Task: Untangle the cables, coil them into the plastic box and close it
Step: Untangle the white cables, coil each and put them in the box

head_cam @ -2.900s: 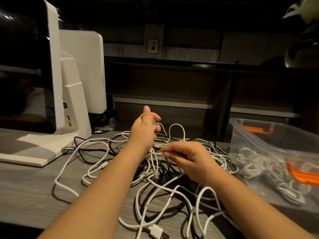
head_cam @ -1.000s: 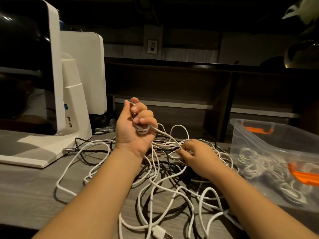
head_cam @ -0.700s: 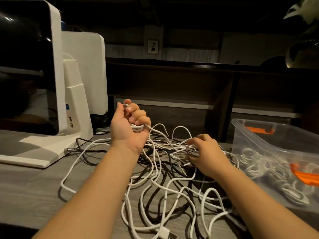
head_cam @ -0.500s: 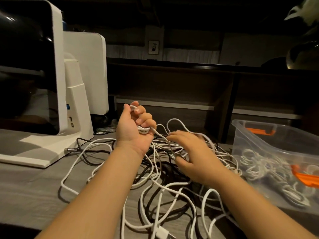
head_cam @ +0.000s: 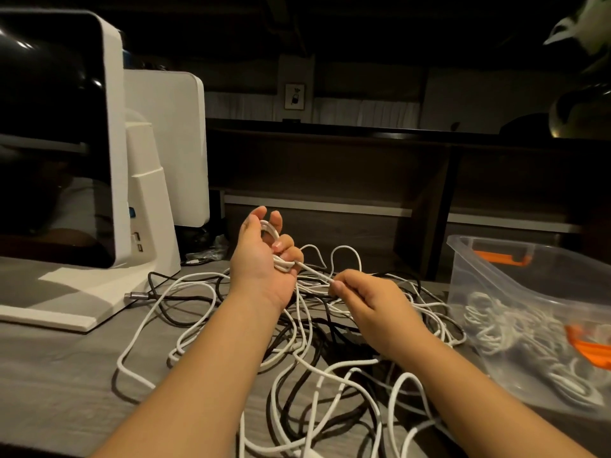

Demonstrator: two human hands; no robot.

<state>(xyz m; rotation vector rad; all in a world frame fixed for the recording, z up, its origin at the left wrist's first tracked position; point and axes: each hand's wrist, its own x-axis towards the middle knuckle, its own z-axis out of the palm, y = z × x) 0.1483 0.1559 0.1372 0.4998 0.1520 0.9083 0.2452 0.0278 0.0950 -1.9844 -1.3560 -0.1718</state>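
I sit at a grey wood-grain desk in a dim room, with a white-framed monitor on its white stand at my left and a second white panel just behind it. Ahead of me runs a dark shelf unit with a pale strip along its lower shelf, and on the far wall hangs a small framed picture above a pale curtain-like band

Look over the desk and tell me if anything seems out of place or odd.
The tangled cables, white and black, sprawl across the desk, which is the job underway. The left hand holds a small coil; the right hand pinches the same white cable. The plastic box sits tilted, with cables already inside.
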